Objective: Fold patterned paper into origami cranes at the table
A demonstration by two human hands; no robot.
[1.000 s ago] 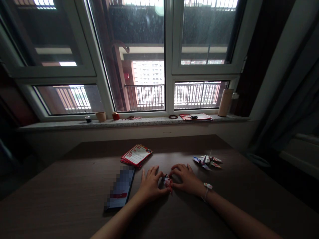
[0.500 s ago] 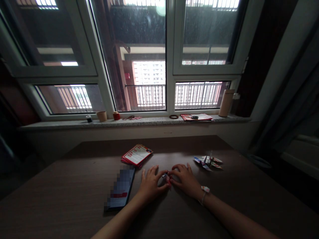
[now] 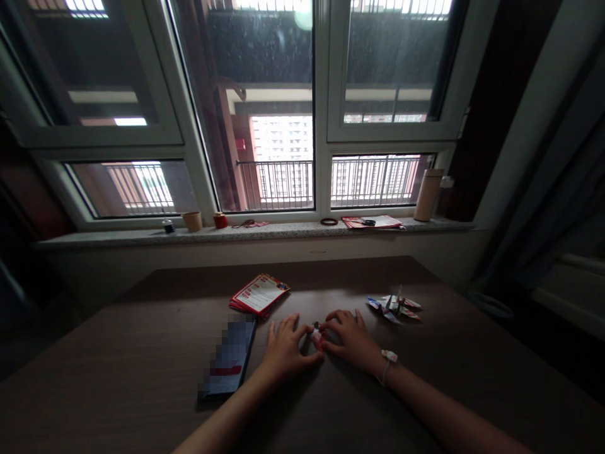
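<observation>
A small folded piece of paper [image 3: 317, 338], red, white and dark, lies on the brown table between my hands. From the left, my left hand [image 3: 286, 347] touches it with curled thumb and forefinger. On its right side, the fingertips of my right hand [image 3: 348, 339] press against it; a pale bracelet [image 3: 389, 356] circles that wrist. Fingers cover part of the paper, so its full shape is hidden. Several folded paper cranes [image 3: 393, 307] stand together to the right of my right hand.
Left of my hands lies a phone [image 3: 231, 359], partly blurred out. Behind it is a stack of red-edged printed sheets [image 3: 261, 294]. On the windowsill [image 3: 283, 232] stand a paper cup [image 3: 193, 221], a red spool [image 3: 220, 220], scissors on papers [image 3: 368, 222] and a bottle [image 3: 428, 195].
The folded paper shows more of its red and white surface between my fingers. My fingertips have shifted slightly apart around it; both arms stay in place.
</observation>
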